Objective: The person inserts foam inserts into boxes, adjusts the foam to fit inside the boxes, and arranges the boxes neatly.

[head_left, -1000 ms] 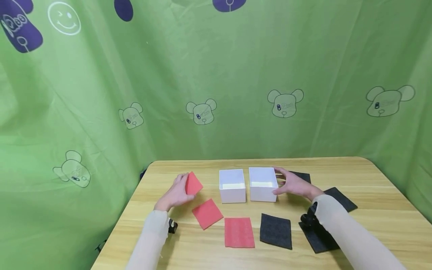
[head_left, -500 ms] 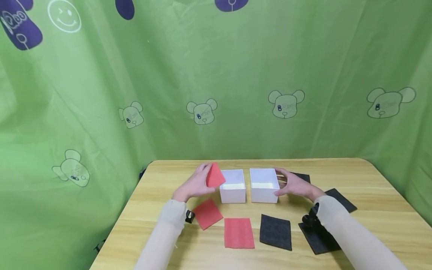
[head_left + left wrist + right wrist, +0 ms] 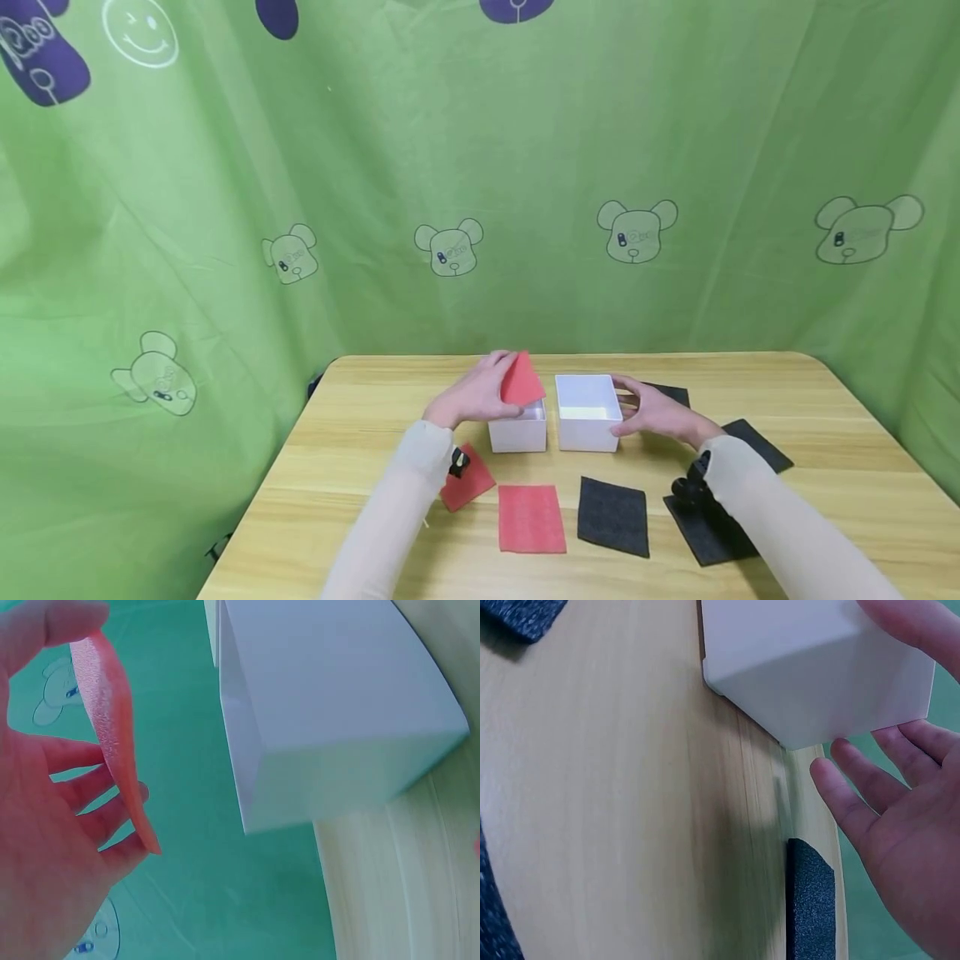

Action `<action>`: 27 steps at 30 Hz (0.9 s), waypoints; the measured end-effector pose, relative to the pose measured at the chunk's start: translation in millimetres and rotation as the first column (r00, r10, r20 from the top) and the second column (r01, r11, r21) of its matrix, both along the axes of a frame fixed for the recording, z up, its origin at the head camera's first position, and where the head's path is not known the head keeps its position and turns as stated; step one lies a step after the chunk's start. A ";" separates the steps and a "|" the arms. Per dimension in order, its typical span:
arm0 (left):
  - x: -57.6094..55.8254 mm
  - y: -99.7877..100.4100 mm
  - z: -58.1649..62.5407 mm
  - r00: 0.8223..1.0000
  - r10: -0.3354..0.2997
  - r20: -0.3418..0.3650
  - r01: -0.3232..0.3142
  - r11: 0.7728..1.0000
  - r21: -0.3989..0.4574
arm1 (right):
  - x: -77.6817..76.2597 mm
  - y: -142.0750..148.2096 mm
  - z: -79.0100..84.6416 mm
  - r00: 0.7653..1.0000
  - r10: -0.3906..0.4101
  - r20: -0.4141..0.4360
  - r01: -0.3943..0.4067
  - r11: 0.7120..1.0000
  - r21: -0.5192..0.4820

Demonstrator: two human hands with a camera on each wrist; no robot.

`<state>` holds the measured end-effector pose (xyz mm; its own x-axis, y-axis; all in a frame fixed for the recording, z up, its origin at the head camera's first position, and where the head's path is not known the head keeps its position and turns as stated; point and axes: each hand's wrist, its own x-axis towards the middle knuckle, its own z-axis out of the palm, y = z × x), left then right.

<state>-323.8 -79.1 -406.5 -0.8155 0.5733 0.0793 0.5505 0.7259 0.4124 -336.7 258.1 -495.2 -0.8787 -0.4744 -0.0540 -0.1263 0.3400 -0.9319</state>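
My left hand (image 3: 474, 393) pinches a thin red foam square (image 3: 525, 382) between thumb and fingers, tilted over the left white open-topped box (image 3: 517, 436). In the left wrist view the foam square (image 3: 112, 712) bends slightly, with the box (image 3: 345, 682) beside it. The right white box (image 3: 588, 433) stands close by on the table, its inside partly visible. Around its right side lies my right hand (image 3: 656, 410), thumb at the front and fingers towards the back. The right wrist view shows the thumb over this box (image 3: 817, 690) and the lower fingers spread apart.
On the wooden table (image 3: 300, 517) lie a red square (image 3: 532, 518) and another red square (image 3: 474, 479) partly under the left wrist. Several black squares, one at front centre (image 3: 612, 517), lie to the right, some partly behind the right arm. A green curtain (image 3: 525, 308) hangs behind.
My left hand has carried the red foam square rightward from the table's left side to above the left box. The right hand and right box have stayed nearly still.
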 end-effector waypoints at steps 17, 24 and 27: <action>-14.6 63.8 -1.9 0.990 -0.113 -0.080 0.094 0.974 -0.208 | -5.6 1.6 -4.2 0.998 0.055 0.019 -0.054 0.997 -0.063; -17.5 77.5 -3.1 0.994 -0.099 -0.050 0.086 0.973 -0.212 | -4.1 1.9 -4.9 0.998 0.062 0.023 -0.060 0.996 -0.068; -16.9 83.0 -2.4 0.993 -0.112 -0.042 0.101 0.974 -0.205 | -2.8 2.6 -4.1 0.998 0.066 0.022 -0.064 0.995 -0.074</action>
<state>-340.7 3.9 -408.8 -0.7468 0.6650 -0.0056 0.6460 0.7274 0.2313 -339.5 260.7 -499.2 -0.8448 -0.5337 -0.0377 -0.1229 0.2622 -0.9571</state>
